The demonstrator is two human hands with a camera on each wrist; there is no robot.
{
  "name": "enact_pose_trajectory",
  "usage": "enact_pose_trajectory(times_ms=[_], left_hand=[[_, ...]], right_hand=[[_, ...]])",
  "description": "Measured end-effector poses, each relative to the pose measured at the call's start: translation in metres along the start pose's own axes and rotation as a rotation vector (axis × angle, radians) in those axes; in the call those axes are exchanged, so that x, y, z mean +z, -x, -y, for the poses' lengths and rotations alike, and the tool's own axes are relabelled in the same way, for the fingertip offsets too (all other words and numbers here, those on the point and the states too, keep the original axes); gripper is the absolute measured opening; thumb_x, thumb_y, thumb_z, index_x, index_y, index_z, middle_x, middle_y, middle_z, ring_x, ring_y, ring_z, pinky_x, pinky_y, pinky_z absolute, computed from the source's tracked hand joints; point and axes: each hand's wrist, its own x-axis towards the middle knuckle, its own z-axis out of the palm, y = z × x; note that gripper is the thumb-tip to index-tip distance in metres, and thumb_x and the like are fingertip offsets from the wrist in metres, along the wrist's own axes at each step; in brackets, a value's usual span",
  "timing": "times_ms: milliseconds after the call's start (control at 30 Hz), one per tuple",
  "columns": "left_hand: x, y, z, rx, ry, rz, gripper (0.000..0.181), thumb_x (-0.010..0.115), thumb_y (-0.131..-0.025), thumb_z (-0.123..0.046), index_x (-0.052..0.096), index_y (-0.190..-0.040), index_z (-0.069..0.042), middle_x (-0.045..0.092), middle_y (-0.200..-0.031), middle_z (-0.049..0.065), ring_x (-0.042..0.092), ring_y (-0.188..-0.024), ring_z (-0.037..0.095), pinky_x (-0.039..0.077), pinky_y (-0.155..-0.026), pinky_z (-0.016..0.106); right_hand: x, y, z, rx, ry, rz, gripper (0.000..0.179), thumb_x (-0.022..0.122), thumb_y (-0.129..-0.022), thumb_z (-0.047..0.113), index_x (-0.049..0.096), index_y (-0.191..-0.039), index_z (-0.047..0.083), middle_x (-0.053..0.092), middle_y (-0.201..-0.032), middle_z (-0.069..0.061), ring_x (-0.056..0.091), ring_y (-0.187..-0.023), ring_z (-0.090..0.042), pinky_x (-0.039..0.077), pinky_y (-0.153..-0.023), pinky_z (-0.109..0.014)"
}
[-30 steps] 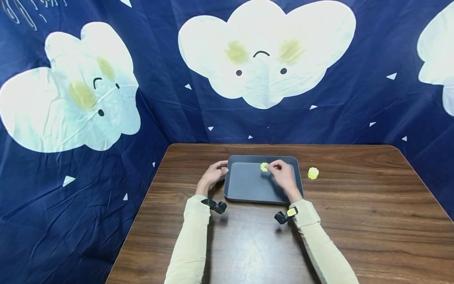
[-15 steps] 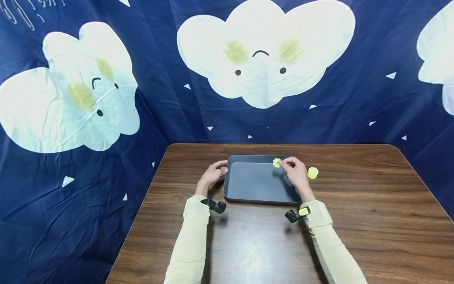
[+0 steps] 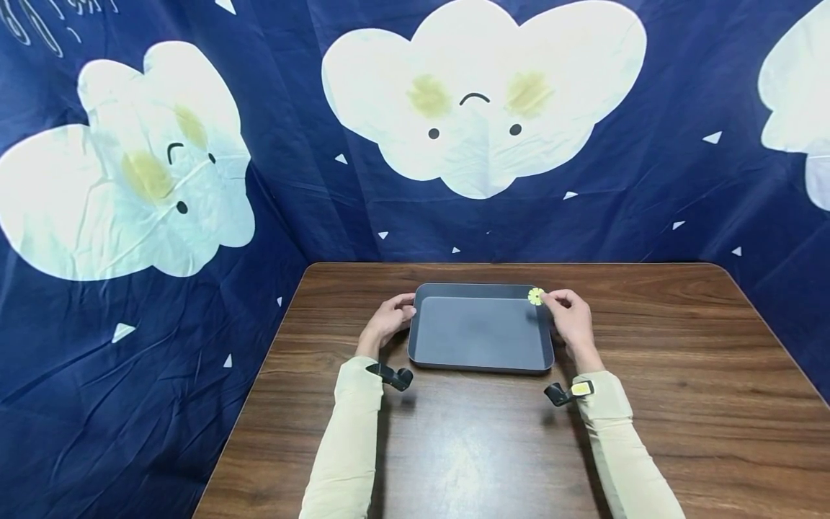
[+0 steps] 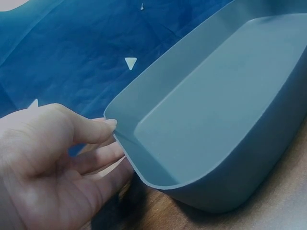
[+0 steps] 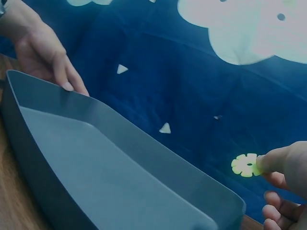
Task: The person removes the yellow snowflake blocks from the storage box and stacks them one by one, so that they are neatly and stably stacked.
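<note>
A grey rectangular tray (image 3: 480,335) lies on the wooden table, its inside bare. At the tray's left end my left hand (image 3: 391,321) holds the wall, thumb on the rim and fingers against the outside, as the left wrist view shows. My right hand (image 3: 570,317) pinches a yellow-green, notched, flower-shaped disc (image 5: 245,165) with a small hole in its middle. In the head view the disc is over the tray's far right corner. In the right wrist view, the left hand (image 5: 45,52) shows at the tray's other end.
The brown wooden table (image 3: 681,360) extends on both sides of the tray. Behind it hangs a dark blue cloth (image 3: 415,216) printed with white clouds and small triangles. Each wrist wears a black camera mount (image 3: 392,375).
My right hand has moved right with the disc, from above the tray to its far right corner. The yellow-green pile on the table is now hidden behind it. My left hand stays put.
</note>
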Motion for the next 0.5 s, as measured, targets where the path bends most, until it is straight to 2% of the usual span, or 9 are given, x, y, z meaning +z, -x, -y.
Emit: enact_pose_trajectory(times_ms=[67,300,500], left_hand=[[0.0,0.0,0.0,0.0,0.0,0.0,0.046,0.049,-0.096,0.0,0.045,-0.141,-0.006,0.055,-0.128,0.019,0.053,-0.115,0.023,0.045,-0.105,0.041],[-0.001,0.001,0.0,-0.005,-0.003,0.003,0.046,0.049,-0.096,0.001,0.044,-0.141,-0.007,0.054,-0.131,0.02,0.052,-0.119,0.025,0.045,-0.106,0.041],[0.0,0.001,-0.001,-0.01,-0.006,0.008,0.047,0.049,-0.096,0.0,0.043,-0.142,-0.006,0.052,-0.132,0.02,0.05,-0.121,0.026,0.044,-0.107,0.042]], right_hand=[[-0.006,-0.003,-0.003,0.011,-0.019,-0.014,0.029,0.068,-0.088,0.034,0.064,-0.098,0.008,0.049,-0.075,0.012,0.045,-0.066,-0.003,0.038,-0.052,-0.018],[-0.024,-0.011,-0.009,0.017,-0.017,-0.077,0.026,0.067,-0.088,0.033,0.063,-0.096,0.008,0.049,-0.074,0.014,0.044,-0.071,-0.004,0.039,-0.059,-0.018],[-0.037,-0.017,-0.017,0.057,0.003,-0.12,0.024,0.068,-0.087,0.034,0.064,-0.092,0.011,0.049,-0.07,0.019,0.045,-0.072,-0.003,0.04,-0.059,-0.017]])
